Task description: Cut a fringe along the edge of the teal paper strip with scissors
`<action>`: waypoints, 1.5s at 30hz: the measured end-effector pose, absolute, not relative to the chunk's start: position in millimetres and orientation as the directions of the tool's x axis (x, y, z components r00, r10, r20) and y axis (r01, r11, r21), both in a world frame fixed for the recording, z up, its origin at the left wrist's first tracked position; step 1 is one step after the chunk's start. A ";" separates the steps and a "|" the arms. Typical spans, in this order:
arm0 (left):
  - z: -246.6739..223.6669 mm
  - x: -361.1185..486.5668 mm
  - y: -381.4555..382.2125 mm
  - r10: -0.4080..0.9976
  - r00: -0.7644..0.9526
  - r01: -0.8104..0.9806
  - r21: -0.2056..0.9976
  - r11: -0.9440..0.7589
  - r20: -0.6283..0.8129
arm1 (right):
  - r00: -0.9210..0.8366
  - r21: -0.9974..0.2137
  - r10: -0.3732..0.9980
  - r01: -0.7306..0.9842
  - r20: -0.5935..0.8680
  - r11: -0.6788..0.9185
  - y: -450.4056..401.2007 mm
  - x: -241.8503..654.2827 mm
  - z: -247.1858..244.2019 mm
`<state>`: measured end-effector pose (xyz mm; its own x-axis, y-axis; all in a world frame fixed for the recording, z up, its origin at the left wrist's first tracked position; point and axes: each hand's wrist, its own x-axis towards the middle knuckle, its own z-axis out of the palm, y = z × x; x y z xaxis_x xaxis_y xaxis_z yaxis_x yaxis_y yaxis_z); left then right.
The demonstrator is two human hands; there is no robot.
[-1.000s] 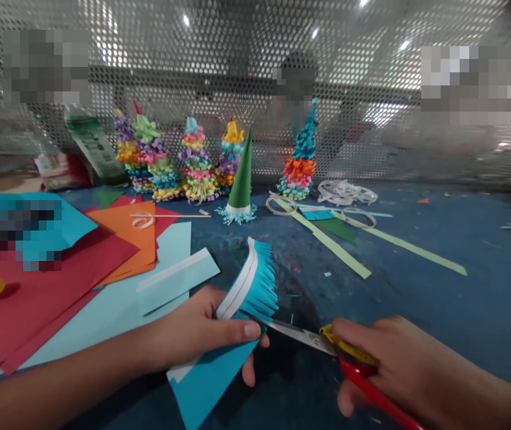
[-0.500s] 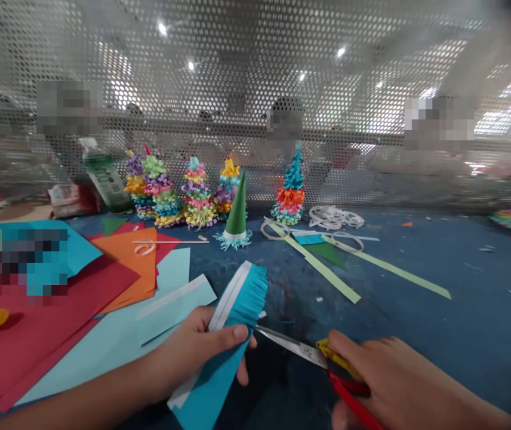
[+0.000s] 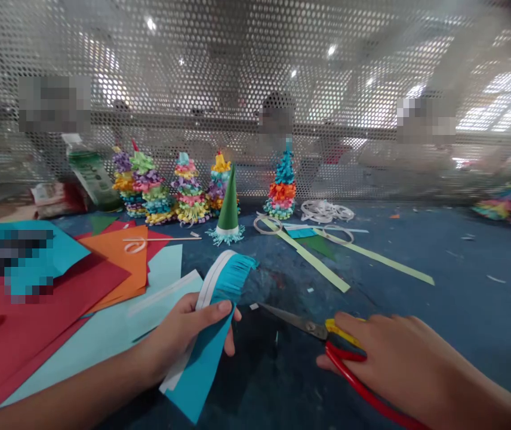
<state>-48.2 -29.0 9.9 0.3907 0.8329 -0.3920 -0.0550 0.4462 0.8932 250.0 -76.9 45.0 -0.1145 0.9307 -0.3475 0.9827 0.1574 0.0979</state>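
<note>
A blue paper strip (image 3: 213, 352) is pinched between the thumb and fingers of my left hand (image 3: 195, 325). White tape runs along its left edge, and its upper right edge is cut into a fine fringe that curls over. My right hand (image 3: 390, 352) grips a pair of scissors (image 3: 307, 325) by their yellow and red handles. The blades point left toward the strip but stand apart from it. Beyond my hands, a green paper cone (image 3: 229, 206) stands upright with a light-blue fringe around its base.
Fringed paper cones (image 3: 188, 194) and a blue-topped one (image 3: 282, 188) stand along the perforated metal screen (image 3: 237, 89). Coloured sheets (image 3: 49, 334) cover the left side. Pale green strips (image 3: 318, 263) and a white tape coil (image 3: 325, 210) lie to the right. A bottle (image 3: 94, 179) leans at the back left.
The scissors have drawn back to the right, away from the strip's edge. The strip's fringed end now bends further over to the right. The whole view has shifted slightly.
</note>
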 end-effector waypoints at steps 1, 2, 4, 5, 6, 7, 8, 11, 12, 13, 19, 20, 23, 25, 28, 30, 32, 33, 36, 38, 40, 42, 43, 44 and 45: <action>10.3 -48.1 -28.6 0.834 0.389 -0.055 0.894 0.444 -0.391 | -0.116 0.108 0.922 0.980 -0.370 0.166 -77.7 248.3 45.5; 11.1 -47.9 -27.8 0.837 0.386 -0.058 0.896 0.441 -0.387 | -0.117 0.119 0.914 0.977 -0.388 0.176 -78.2 246.6 45.9; 13.3 -47.7 -25.2 0.847 0.374 -0.066 0.901 0.430 -0.377 | -0.114 0.137 0.903 0.973 -0.414 0.185 -78.6 244.1 46.5; 14.5 -47.7 -23.7 0.854 0.366 -0.071 0.903 0.423 -0.371 | -0.110 0.140 0.900 0.973 -0.423 0.185 -78.8 243.3 46.7; 15.4 -47.8 -22.1 0.858 0.359 -0.076 0.905 0.419 -0.367 | -0.103 0.142 0.896 0.973 -0.431 0.180 -79.1 242.6 46.8; 16.1 -47.9 -20.6 0.860 0.356 -0.081 0.905 0.417 -0.365 | -0.099 0.141 0.892 0.974 -0.442 0.178 -79.8 242.0 47.0; 16.4 -48.0 -19.4 0.861 0.357 -0.085 0.905 0.417 -0.363 | -0.097 0.137 0.886 0.975 -0.454 0.177 -80.8 241.4 47.1; 15.2 -49.0 -17.2 0.847 0.389 -0.092 0.900 0.427 -0.362 | -0.119 0.105 0.874 0.976 -0.470 0.190 -86.2 238.2 48.2; 14.0 -49.7 -16.8 0.840 0.404 -0.094 0.897 0.432 -0.362 | -0.140 0.085 0.873 0.976 -0.466 0.202 -88.3 236.9 48.7; 12.5 -50.6 -16.3 0.836 0.414 -0.098 0.895 0.434 -0.360 | -0.159 0.064 0.871 0.975 -0.464 0.212 -90.2 235.7 49.3; 1.7 -57.7 -12.3 0.858 0.422 -0.136 0.916 0.378 -0.291 | -0.175 0.030 0.873 0.977 -0.455 0.212 -91.0 234.4 49.6; 0.9 -58.0 -12.1 0.861 0.422 -0.139 0.919 0.369 -0.282 | -0.175 0.037 0.872 0.976 -0.456 0.215 -89.6 234.9 48.5; 1.8 -57.1 -13.6 0.865 0.425 -0.136 0.926 0.351 -0.266 | -0.171 0.081 0.878 0.970 -0.447 0.230 -85.6 234.6 44.9; 3.9 -55.7 -15.9 0.868 0.423 -0.130 0.931 0.340 -0.258 | -0.168 0.101 0.885 0.967 -0.435 0.234 -84.9 232.6 43.6; 6.7 -53.8 -19.2 0.881 0.407 -0.129 0.940 0.317 -0.242 | -0.174 0.091 0.883 0.968 -0.436 0.235 -87.5 228.7 44.4; 7.8 -52.8 -20.7 0.896 0.385 -0.141 0.945 0.295 -0.222 | -0.186 0.077 0.881 0.967 -0.436 0.242 -90.0 227.4 45.5; 8.5 -51.9 -21.7 0.910 0.362 -0.157 0.949 0.273 -0.202 | -0.196 0.074 0.883 0.966 -0.426 0.250 -91.9 227.3 46.0; 8.7 -51.4 -22.2 0.915 0.354 -0.164 0.950 0.265 -0.194 | -0.195 0.079 0.885 0.965 -0.422 0.250 -92.6 227.4 46.0; 9.7 -50.1 -23.1 0.917 0.354 -0.172 0.951 0.258 -0.185 | -0.196 0.084 0.890 0.964 -0.411 0.251 -94.2 227.8 45.0; 10.2 -49.6 -23.3 0.913 0.365 -0.172 0.951 0.258 -0.181 | -0.201 0.070 0.891 0.966 -0.408 0.249 -95.5 227.4 44.1; 10.1 -49.5 -23.3 0.910 0.374 -0.175 0.950 0.258 -0.178 | -0.212 0.055 0.887 0.965 -0.411 0.256 -96.8 226.7 43.5; 9.4 -49.7 -22.9 0.910 0.378 -0.182 0.949 0.257 -0.174 | -0.224 0.056 0.885 0.961 -0.409 0.269 -97.7 226.5 43.4; 9.0 -49.9 -22.6 0.909 0.379 -0.185 0.949 0.256 -0.172 | -0.231 0.056 0.885 0.960 -0.405 0.276 -98.1 226.6 43.6; 8.7 -50.0 -22.4 0.909 0.381 -0.186 0.949 0.256 -0.170 | -0.236 0.055 0.887 0.959 -0.396 0.280 -98.3 227.0 43.8; 8.5 -50.1 -22.1 0.908 0.383 -0.185 0.949 0.256 -0.170 | -0.241 0.054 0.891 0.958 -0.386 0.283 -98.4 227.5 43.9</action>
<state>-50.1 -22.1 8.5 0.3832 0.9078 -0.1702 -0.1853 0.2561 0.9487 227.5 -98.4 43.9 -0.2411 0.8906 -0.3856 0.9577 0.2826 0.0539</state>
